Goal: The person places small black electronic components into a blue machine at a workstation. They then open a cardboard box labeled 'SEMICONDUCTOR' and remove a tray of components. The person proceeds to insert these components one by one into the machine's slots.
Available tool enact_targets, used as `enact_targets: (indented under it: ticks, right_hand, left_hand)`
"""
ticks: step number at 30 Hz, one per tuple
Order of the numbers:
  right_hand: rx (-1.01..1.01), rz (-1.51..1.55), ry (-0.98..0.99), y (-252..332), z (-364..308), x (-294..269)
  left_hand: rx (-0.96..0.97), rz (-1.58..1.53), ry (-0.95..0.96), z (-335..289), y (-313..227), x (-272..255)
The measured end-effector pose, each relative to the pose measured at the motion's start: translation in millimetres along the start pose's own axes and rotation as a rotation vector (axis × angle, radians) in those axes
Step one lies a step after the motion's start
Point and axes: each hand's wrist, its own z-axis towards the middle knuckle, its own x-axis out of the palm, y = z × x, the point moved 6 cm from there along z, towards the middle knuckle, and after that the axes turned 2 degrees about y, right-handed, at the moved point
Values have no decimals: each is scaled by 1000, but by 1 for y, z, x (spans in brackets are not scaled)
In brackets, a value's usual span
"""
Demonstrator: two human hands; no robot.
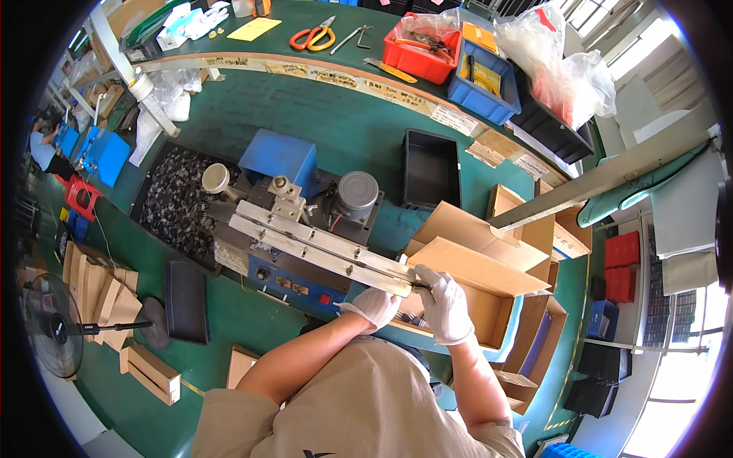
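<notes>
A long pale metal rail with a dark slot runs across a bench machine with a blue front panel. My right hand, in a white glove, is closed at the rail's right end. Its thumb and fingers pinch there around something dark and small that I cannot make out. Just below the same end is my left hand, also gloved, with its fingers mostly hidden by the rail. An open cardboard box stands right beside my right hand, with several small metallic pieces near its left corner.
A black tray of many small dark parts lies left of the machine. Behind stand a blue housing, a round motor and a black bin. A shelf at the back holds scissors and a red bin.
</notes>
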Motion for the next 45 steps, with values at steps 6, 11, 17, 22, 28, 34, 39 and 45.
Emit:
enact_targets:
  ticks: [6,11,17,22,28,34,39,45]
  right_hand:
    - [128,47,-68,-7,0,-8]
    - [512,-103,127,-80,-38,7]
    - [834,-382,482,-101,-70,50]
    - [721,-309,453,-117,-75,60]
    - [363,107,92,-70,-39,8]
    - [61,94,-123,-24,-13,-17]
    - [-42,107,-124,-15,-9,-11]
    - [-103,82,-120,-8,-10,-5]
  left_hand:
    - [-21,-10,36,0,1,1]
    - [-25,-61,1,5,9,11]
    - [-74,-109,33,5,13,14]
    - [-32,-127,-36,3,-2,-3]
    - [0,-67,-7,4,1,3]
    - [18,-64,-3,6,-6,-6]
    - [-33,-59,44,4,-4,-4]
    - [-100,-56,115,4,2,3]
